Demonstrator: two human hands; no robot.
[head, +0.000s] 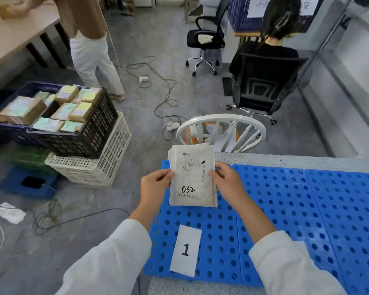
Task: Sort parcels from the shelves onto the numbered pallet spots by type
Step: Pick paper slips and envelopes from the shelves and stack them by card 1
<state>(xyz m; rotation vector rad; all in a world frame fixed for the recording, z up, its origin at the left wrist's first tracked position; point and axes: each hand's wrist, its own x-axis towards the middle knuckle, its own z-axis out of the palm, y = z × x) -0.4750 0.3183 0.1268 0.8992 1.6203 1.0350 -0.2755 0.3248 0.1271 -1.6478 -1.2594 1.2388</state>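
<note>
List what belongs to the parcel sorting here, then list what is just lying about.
Job: stack of mailers, top one marked 032, held by left hand and right hand; blue pallet; number 1 card; dark crate of boxed parcels.
Lying about: floor cables; power strip; white chair; empty office chair.

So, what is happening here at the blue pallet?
A person holds a stack of flat envelopes with the left hand and right hand, above the blue pallet. The top one is marked 032. A paper card numbered 1 lies on the pallet, nearer the person. A dark crate on the left holds boxed parcels.
</note>
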